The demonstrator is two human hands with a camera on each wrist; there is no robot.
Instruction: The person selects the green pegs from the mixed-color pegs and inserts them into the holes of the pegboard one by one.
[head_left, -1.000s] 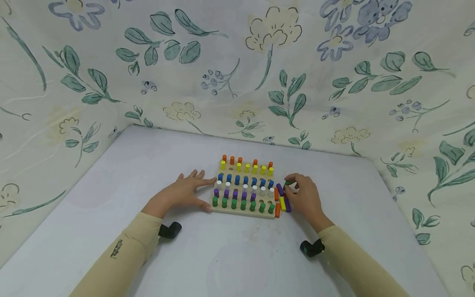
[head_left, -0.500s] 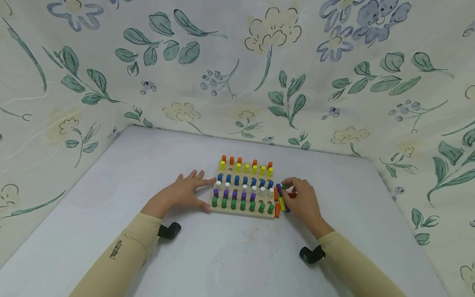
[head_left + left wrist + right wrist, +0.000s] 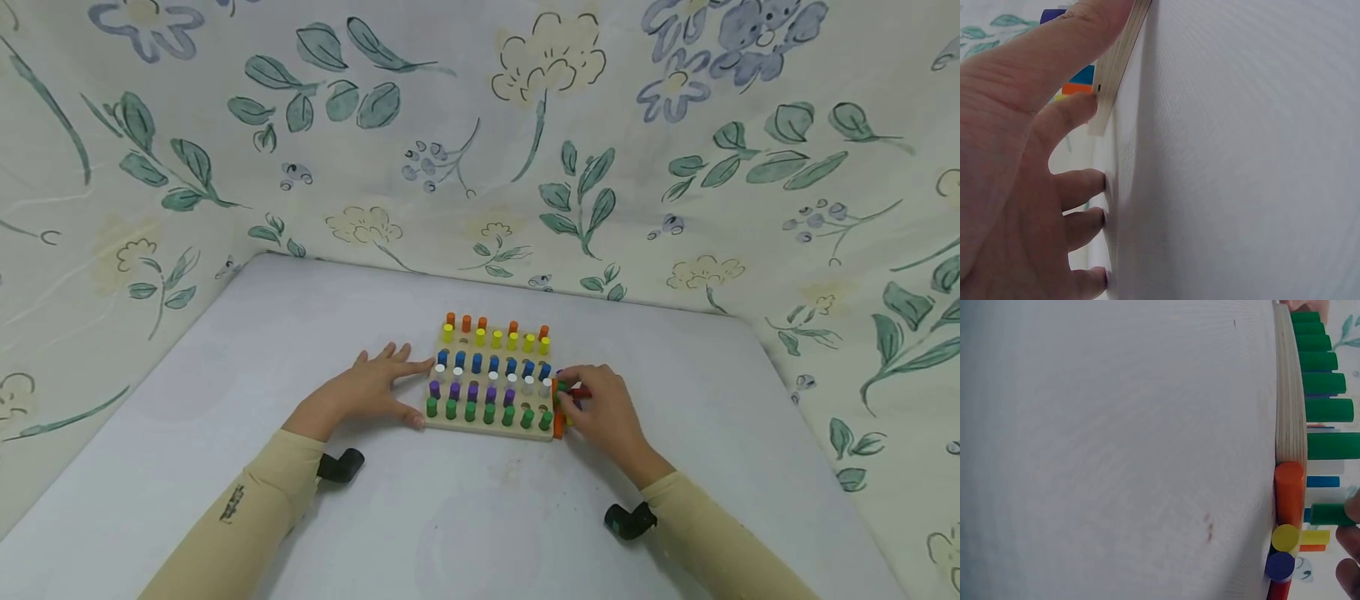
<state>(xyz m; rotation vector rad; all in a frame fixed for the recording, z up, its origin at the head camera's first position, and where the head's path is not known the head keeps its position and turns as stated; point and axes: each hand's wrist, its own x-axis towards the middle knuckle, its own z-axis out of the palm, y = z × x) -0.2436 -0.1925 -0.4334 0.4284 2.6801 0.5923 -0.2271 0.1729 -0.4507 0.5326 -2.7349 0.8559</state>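
A wooden pegboard (image 3: 487, 430) with rows of coloured pegs lies on the table. My left hand (image 3: 366, 393) rests flat at its left side, fingers spread, the thumb and index finger touching the board's edge. My right hand (image 3: 606, 408), just off the board's right edge, pinches a green peg (image 3: 1329, 514) between thumb and fingers. A red peg (image 3: 580, 392) shows beneath those fingers in the head view. Loose pegs lie along the right edge: an orange peg (image 3: 1289, 490), a yellow peg (image 3: 1285, 537) and a purple peg (image 3: 1280, 566), partly hidden by the hand in the head view.
The board stands on a white-covered table (image 3: 465, 517). Green pegs (image 3: 1329, 410) fill the near row, while other rows have some bare holes. A floral cloth (image 3: 450, 167) hangs behind and at the sides. Black devices (image 3: 630, 521) sit at both wrists.
My right hand has moved left toward the board with the green peg, covering more of the loose pegs. The left hand stays at the board's left edge.
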